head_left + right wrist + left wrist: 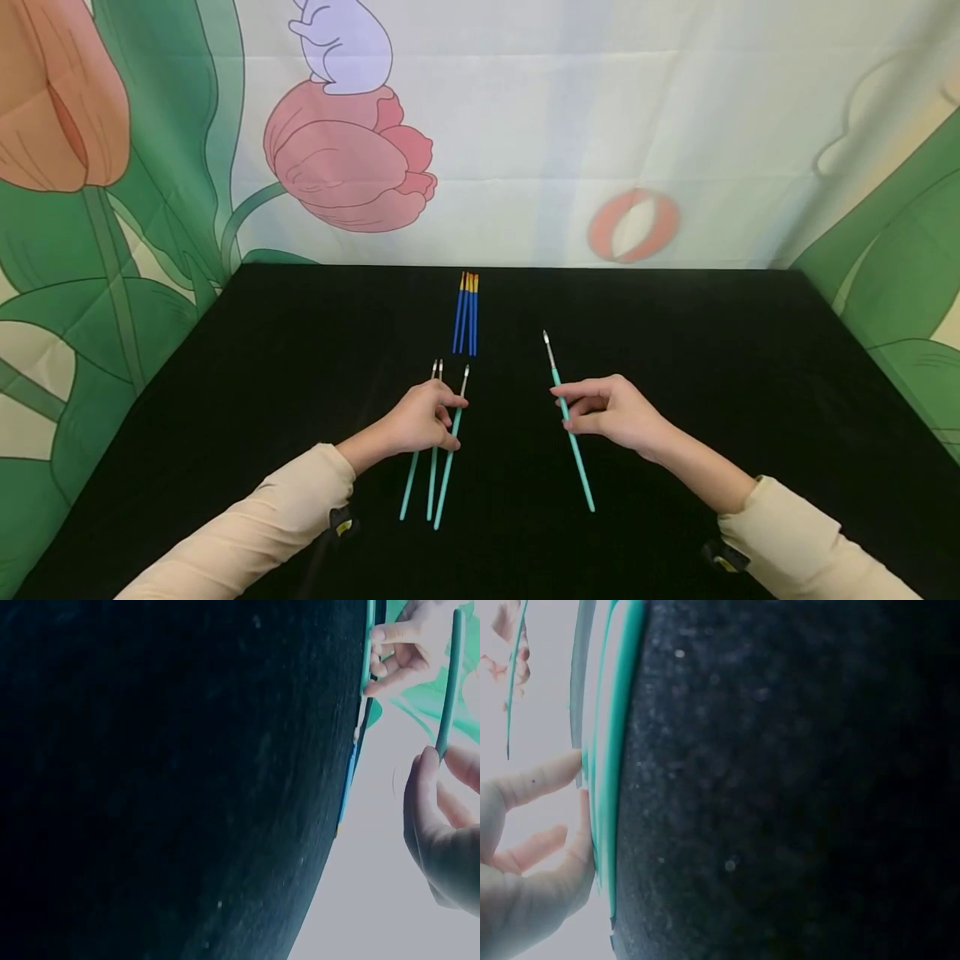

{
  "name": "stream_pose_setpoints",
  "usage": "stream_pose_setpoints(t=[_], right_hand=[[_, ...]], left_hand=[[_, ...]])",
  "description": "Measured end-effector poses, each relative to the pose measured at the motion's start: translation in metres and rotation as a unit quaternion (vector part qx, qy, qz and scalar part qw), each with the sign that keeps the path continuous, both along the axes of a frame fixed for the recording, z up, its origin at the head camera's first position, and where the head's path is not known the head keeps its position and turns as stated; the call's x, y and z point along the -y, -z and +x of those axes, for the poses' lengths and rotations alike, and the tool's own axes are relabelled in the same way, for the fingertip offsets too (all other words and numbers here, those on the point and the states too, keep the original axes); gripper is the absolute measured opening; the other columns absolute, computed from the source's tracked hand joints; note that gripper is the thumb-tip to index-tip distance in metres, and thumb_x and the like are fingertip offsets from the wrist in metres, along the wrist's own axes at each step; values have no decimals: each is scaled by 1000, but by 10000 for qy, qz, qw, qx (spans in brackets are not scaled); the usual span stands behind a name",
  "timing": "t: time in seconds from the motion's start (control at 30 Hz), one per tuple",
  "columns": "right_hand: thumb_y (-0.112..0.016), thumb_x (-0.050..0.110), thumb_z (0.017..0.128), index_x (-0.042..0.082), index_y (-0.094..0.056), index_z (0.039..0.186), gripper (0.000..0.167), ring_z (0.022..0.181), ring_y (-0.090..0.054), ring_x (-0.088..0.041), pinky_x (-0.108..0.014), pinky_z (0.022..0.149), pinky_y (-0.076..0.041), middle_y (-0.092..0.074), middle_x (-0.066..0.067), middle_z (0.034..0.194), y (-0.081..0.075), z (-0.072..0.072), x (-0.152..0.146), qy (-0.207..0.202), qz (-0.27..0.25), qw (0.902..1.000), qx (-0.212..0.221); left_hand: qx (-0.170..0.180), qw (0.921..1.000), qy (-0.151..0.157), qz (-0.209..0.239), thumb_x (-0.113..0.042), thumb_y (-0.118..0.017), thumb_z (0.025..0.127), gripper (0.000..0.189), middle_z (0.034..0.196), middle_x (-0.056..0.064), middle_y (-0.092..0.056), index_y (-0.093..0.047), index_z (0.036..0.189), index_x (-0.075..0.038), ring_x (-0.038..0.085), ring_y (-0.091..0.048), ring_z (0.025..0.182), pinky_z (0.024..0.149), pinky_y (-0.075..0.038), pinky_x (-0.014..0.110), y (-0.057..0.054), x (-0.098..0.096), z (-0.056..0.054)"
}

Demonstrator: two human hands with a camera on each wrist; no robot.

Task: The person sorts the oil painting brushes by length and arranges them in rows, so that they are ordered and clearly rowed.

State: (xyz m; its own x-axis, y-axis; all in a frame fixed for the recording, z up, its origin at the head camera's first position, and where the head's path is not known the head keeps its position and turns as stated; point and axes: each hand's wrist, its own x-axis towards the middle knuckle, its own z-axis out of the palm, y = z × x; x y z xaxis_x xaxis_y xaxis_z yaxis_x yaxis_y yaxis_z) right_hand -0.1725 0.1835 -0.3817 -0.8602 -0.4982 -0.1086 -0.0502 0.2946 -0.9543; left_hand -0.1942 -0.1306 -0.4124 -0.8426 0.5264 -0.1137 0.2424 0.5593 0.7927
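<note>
My right hand (615, 412) holds a teal-handled paintbrush (578, 458) between thumb and fingers, its bristle tip pointing away from me. In the right wrist view this brush's handle (452, 682) stands raised off the dark surface. My left hand (423, 417) has thumb and fingertips on another teal paintbrush (446, 483), the rightmost of three side by side, and pinches its handle low over the table. Two more teal paintbrushes, one on the left (409, 487) and one in the middle (432, 487), lie partly hidden under this hand.
Several blue-handled paintbrushes (465, 321) with yellow upper ends lie in a close row farther back on the black tabletop (675, 333). Behind the table hangs a curtain (510, 125) printed with flowers and leaves.
</note>
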Motion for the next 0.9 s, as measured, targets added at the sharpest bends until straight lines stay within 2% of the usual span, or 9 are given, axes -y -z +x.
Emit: stream_pose_setpoints(t=[0.4, 0.73, 0.9], right_hand=[[-66, -8, 94, -21, -55, 137, 46, 90, -71, -14, -32, 87, -60, -72, -23, 107, 4, -1, 16, -229, -216, 9994, 120], [-67, -9, 93, -21, -56, 136, 45, 89, -73, -17, -33, 86, -61, -74, -24, 102, 4, 1, 30, -165, -188, 9996, 143], [-66, -9, 94, -20, -56, 138, 47, 91, -73, -19, -35, 87, -61, -70, -27, 111, 8, 0, 37, -83, -222, 9992, 306]], left_hand=[[33, 10000, -1, -29, 11, -86, 78, 53, 110, 14, -57, -67, 127, 17, 10, -59, 80, 66, -53, 23, 0, -1, -1], [-40, 10000, 31, -61, 10, -86, 79, 51, 109, 14, -58, -68, 126, 17, 9, -59, 78, 66, -53, 22, -1, 0, -2], [-84, 9999, 32, -79, 9, -86, 79, 50, 109, 15, -58, -68, 125, 17, 8, -59, 77, 65, -53, 23, -1, 0, -2]])
